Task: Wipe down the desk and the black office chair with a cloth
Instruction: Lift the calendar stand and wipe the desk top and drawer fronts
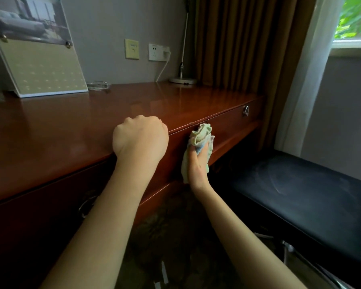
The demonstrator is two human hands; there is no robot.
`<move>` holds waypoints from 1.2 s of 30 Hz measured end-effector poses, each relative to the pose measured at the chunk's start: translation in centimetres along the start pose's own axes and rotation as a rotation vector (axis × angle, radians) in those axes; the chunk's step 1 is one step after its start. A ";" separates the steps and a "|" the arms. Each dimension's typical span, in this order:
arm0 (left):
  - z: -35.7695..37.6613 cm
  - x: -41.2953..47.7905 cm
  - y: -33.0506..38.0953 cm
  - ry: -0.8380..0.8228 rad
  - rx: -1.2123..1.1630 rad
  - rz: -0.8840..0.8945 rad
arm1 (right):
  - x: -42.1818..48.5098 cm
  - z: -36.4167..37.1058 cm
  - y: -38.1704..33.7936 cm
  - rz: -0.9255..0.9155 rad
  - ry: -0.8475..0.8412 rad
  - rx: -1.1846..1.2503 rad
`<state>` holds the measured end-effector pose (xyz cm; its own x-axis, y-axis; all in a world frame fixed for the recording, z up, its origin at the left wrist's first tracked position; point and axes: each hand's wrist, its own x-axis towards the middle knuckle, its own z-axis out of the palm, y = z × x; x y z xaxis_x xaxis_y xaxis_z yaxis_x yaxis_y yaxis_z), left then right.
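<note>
A: Close on your right, the black chair is sitting near the counter. Pale smears are showing on its seat, and your hands are not touching it.

B: A bit farther on, your left hand is resting on the counter's front edge. Its fingers are curling into a fist, and nothing is showing inside it.

A: Just beside it, your right hand is gripping the cloth. You are pressing the cloth against the drawer front, just under the counter's top edge.

B: The cloth is bunching up above your fingers and hanging down by your wrist.

A: Farther back, a calendar is standing on the counter at the left, with a glass dish just beside it.

B: And a lamp base is sitting by the wall, near the brown curtain.
</note>
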<state>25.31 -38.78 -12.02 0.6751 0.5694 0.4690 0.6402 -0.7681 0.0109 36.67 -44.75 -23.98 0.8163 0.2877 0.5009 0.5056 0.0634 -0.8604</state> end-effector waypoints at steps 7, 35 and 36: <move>1.4 3.8 5.5 -0.028 -0.051 0.032 | 6.9 -3.1 2.5 -0.140 0.074 0.045; 6.7 15.8 19.0 -0.332 -0.145 0.064 | 16.8 -9.3 13.1 -0.755 -0.087 -0.364; 6.7 15.9 18.8 -0.319 -0.156 0.066 | 16.9 -9.4 13.1 -0.755 -0.099 -0.368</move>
<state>50.52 -42.20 -10.31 0.8092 0.5610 0.1745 0.5444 -0.8277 0.1360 59.71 -48.01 -25.94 0.2030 0.3763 0.9040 0.9783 -0.0384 -0.2037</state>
